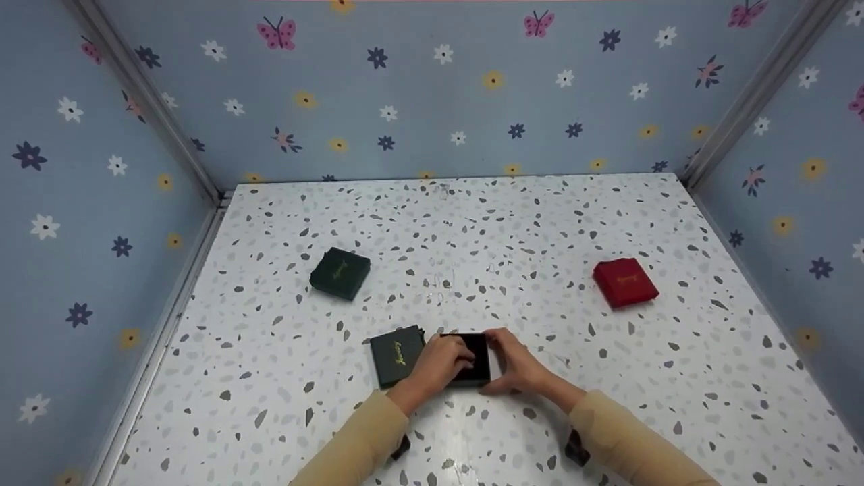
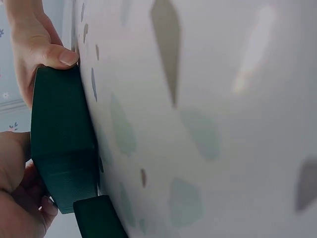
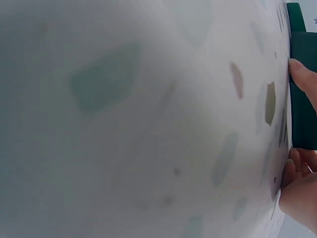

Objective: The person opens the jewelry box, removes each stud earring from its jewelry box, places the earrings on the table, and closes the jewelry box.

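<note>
A small dark green gift box base (image 1: 478, 374) with a black inside sits on the table, its top off. Beside it on the left lies a green lid (image 1: 397, 354) with gold lettering. My left hand (image 1: 439, 361) bends over the box's left side, some fingertips over the black inside and others curled at the outer left wall in the left wrist view. Whether it pinches something inside, I cannot tell. My right hand (image 1: 516, 364) grips the right end between thumb and fingers. The right wrist view shows that thumb (image 3: 304, 77) on the front wall.
Farther back on the left is another dark green box (image 1: 341, 273) with gold lettering. A red box (image 1: 626, 282) lies to the right. The speckled white table (image 1: 472, 229) meets flower-patterned walls (image 1: 432, 81) at the back and both sides.
</note>
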`<move>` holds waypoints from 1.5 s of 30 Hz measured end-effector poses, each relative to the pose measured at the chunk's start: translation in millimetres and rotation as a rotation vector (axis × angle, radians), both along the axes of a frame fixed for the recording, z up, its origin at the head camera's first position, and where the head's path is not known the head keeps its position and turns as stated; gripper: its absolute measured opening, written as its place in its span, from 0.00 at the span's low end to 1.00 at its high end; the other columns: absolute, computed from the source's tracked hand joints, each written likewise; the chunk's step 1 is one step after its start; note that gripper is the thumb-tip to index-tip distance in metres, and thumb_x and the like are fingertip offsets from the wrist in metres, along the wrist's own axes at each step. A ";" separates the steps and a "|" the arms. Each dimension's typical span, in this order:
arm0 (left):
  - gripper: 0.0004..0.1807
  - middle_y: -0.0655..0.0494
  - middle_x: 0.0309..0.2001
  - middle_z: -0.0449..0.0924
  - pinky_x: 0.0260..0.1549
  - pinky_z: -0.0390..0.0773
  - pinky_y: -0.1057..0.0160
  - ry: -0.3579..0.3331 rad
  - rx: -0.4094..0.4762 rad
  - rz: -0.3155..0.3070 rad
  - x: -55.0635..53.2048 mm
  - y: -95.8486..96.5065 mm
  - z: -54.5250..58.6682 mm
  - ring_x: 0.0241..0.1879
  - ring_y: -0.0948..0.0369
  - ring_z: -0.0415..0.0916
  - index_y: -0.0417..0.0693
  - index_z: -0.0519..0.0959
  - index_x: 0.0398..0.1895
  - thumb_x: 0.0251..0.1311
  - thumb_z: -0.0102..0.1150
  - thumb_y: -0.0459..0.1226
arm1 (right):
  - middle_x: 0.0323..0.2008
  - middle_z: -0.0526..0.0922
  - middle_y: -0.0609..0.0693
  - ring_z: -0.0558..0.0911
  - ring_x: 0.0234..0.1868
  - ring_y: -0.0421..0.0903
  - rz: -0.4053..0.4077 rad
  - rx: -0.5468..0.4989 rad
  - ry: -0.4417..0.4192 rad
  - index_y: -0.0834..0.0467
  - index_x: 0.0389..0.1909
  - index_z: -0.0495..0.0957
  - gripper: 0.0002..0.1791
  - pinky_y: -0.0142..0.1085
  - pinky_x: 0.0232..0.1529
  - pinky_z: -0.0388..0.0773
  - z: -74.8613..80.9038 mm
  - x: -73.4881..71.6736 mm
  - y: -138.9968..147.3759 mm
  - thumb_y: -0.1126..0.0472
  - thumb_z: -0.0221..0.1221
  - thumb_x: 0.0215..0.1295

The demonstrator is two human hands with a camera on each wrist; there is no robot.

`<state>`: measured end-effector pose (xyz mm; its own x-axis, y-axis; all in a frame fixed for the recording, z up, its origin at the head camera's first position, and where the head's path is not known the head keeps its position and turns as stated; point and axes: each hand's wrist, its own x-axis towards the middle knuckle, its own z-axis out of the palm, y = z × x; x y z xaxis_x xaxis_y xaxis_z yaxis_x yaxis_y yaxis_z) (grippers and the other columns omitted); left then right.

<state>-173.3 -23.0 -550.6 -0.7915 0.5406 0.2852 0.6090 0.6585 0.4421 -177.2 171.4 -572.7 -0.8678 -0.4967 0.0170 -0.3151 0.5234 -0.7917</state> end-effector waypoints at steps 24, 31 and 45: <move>0.04 0.62 0.30 0.81 0.41 0.67 0.63 -0.044 0.038 0.001 -1.2 -1.6 -2.7 0.35 0.65 0.76 0.50 0.84 0.26 0.48 0.62 0.38 | 0.48 0.66 0.48 0.66 0.49 0.45 -0.002 -0.014 -0.005 0.59 0.54 0.60 0.51 0.41 0.54 0.61 -0.5 -0.2 -0.9 0.54 0.75 0.24; 0.04 0.61 0.30 0.81 0.43 0.68 0.64 -0.081 0.056 0.007 -2.4 -2.7 -1.9 0.34 0.65 0.76 0.50 0.84 0.27 0.49 0.62 0.38 | 0.48 0.67 0.48 0.66 0.50 0.45 0.001 -0.022 0.002 0.59 0.55 0.60 0.51 0.42 0.54 0.61 -1.4 -0.1 -0.2 0.54 0.75 0.24; 0.04 0.59 0.28 0.81 0.39 0.72 0.67 -0.119 0.116 0.020 -2.9 -3.4 1.7 0.33 0.63 0.77 0.46 0.84 0.26 0.48 0.63 0.36 | 0.47 0.66 0.51 0.66 0.49 0.47 0.007 -0.051 -0.003 0.60 0.55 0.60 0.51 0.43 0.53 0.61 -1.8 0.1 0.6 0.51 0.75 0.25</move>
<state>-176.2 -26.4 -548.9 -0.8335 0.4936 0.2484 0.5354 0.6103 0.5839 -177.1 171.9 -574.5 -0.8641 -0.5017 0.0395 -0.3164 0.4804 -0.8180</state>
